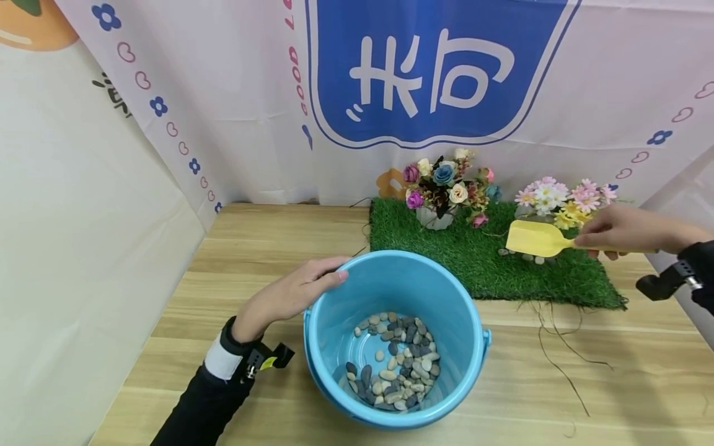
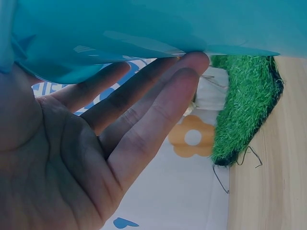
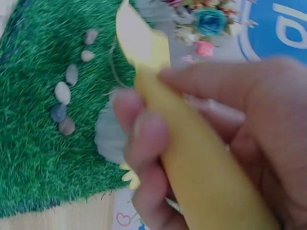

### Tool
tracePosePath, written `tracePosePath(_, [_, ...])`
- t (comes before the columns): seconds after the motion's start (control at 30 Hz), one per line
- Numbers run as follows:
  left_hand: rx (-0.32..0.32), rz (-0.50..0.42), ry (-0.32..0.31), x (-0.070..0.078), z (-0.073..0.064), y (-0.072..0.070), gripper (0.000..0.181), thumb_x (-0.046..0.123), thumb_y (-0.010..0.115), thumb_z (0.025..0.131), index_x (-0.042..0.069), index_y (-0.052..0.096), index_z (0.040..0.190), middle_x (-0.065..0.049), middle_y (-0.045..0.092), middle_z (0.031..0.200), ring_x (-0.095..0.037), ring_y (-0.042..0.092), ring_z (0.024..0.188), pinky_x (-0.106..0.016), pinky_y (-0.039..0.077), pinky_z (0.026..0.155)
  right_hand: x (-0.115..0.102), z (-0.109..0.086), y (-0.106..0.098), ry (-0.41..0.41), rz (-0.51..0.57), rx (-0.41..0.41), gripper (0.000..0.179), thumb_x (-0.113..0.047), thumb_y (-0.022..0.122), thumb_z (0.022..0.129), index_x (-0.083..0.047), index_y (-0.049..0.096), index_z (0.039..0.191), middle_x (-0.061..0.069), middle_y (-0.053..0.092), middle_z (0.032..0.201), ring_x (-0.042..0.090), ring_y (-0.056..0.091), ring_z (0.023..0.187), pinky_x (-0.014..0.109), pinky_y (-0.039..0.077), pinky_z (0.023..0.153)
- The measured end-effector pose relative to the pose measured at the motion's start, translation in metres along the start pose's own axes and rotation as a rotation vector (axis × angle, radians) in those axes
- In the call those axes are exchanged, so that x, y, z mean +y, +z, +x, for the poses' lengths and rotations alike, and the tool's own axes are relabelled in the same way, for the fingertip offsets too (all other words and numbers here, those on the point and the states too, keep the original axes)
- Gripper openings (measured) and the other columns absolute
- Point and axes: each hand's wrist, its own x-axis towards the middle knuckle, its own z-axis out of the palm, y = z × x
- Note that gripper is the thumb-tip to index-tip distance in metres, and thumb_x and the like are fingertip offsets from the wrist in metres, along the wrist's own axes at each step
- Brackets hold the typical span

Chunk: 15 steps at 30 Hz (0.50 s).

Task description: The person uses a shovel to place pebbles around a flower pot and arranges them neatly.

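Note:
A light-blue bucket [image 1: 398, 285] stands on the table with grey, black and tan pebbles [image 1: 413, 365] over part of its floor. My left hand [image 1: 292, 290] grips its rim at the left, thumb over the edge; the left wrist view shows the fingers against the outer wall. A small yellow shovel [image 1: 535, 238] is held by its handle in my right hand [image 1: 633, 229], the blade pointing left over the turf. Fingers and thumb wrap the handle in the right wrist view. A short row of pebbles [image 3: 62, 92] lies on the green turf mat [image 3: 29, 158].
Behind the bucket, a pot of mixed flowers [image 1: 437, 217] stands on the mat. Pink, white and yellow flowers [image 1: 558, 198] are near the right hand. Loose dark strands [image 1: 563, 365] trail over the wooden table [image 1: 262, 238]. A printed cloth [image 1: 251, 136] hangs at the back.

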Motion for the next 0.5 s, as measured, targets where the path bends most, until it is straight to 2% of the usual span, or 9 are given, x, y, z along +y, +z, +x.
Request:
tracePosePath(0.13, [-0.001,-0.007,-0.002,0.000,-0.001,-0.001,0.035,0.007,0.032,0.101,-0.002,0.040,0.134,-0.022,0.058,0.112,-0.029,0.064,0.085,-0.038,0.056,0.068,-0.010,-0.002,-0.003,-0.069,0.074,-0.059,0.025,-0.034,0.049,0.096,-0.017,0.067,0.090,0.001,0.055,0.068,0.016,0.049,0.052,0.028,0.048,0.052])
tracePosePath(0.27, [-0.002,-0.004,0.001,-0.002,-0.001,-0.001,0.035,0.007,0.032,0.101,-0.002,0.041,0.133,-0.021,0.058,0.112,-0.029,0.064,0.086,-0.038,0.056,0.069,-0.024,-0.003,-0.005,-0.133,0.113,-0.069,0.022,-0.028,0.046,0.098,-0.016,0.065,0.097,0.000,0.059,0.078,0.017,0.055,0.065,0.029,0.052,0.062])
tracePosePath(0.5, [-0.003,-0.004,0.011,-0.001,0.000,0.000,0.034,0.007,0.032,0.101,-0.002,0.041,0.133,-0.021,0.058,0.111,-0.029,0.064,0.086,-0.038,0.056,0.069,-0.052,0.005,-0.010,-0.304,0.169,-0.043,0.018,-0.019,0.045,0.099,-0.017,0.062,0.099,0.000,0.058,0.079,0.016,0.052,0.062,0.029,0.049,0.058])
